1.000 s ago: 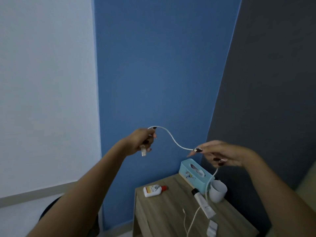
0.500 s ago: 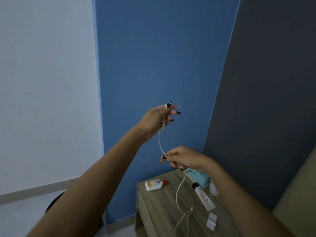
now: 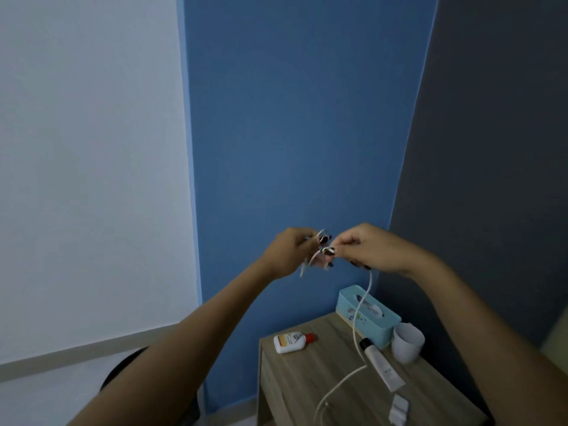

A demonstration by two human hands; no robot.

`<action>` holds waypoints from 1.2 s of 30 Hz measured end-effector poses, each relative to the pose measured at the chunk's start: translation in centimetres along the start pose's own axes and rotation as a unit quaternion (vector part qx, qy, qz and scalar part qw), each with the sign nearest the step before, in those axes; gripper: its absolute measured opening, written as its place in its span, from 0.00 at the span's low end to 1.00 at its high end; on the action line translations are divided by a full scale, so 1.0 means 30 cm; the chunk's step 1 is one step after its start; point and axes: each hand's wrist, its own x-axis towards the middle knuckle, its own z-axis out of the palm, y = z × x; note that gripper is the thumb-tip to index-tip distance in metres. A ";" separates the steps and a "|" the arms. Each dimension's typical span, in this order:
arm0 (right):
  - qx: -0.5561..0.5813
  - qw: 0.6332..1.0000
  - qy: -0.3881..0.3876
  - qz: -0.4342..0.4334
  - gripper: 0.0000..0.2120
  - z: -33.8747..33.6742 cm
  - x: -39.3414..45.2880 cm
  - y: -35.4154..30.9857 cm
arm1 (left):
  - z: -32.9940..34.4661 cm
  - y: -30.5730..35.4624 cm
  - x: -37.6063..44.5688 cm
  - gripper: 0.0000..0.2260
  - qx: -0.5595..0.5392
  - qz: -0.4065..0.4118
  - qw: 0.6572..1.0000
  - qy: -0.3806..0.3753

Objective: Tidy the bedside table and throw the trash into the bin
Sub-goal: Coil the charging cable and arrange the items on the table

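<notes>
White cable [image 3: 356, 321] is being coiled above the bedside table [image 3: 307, 382]. Left hand [image 3: 289, 252] is closed around several gathered loops; right hand [image 3: 365, 249] pinches the next length just beside it. The free tail hangs down onto the table and trails off its front edge, so coiling appears roughly half done. On the table remain a small bottle [image 3: 290, 342], a tube [image 3: 381, 364], a cup [image 3: 407, 345], a tissue box [image 3: 367, 315] and a small wrapper [image 3: 399, 408]. No bin is identifiable; disposal appears pending.
</notes>
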 end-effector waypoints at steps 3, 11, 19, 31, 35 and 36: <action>-0.041 0.998 -0.048 -0.005 0.09 0.037 0.010 -0.031 | 0.027 0.063 0.020 0.11 -0.164 -0.033 0.984 0.058; -0.041 0.999 -0.027 -0.019 0.08 0.027 0.022 -0.063 | 0.016 0.083 -0.006 0.12 -0.015 0.005 0.999 0.043; -0.014 0.997 0.074 -0.035 0.06 -0.145 0.054 -0.028 | -0.051 0.099 -0.069 0.21 -0.141 -0.063 0.987 -0.044; 0.232 0.929 0.287 -0.025 0.13 0.252 0.178 -0.024 | -0.064 0.236 0.011 0.12 -0.614 -0.051 0.788 -0.013; 0.123 0.968 0.215 -0.040 0.09 0.374 0.159 -0.040 | -0.083 0.204 0.040 0.10 -0.412 0.013 0.908 0.080; 0.110 0.971 0.204 -0.054 0.09 0.380 0.147 -0.051 | -0.098 0.188 0.045 0.10 -0.320 0.032 0.942 0.097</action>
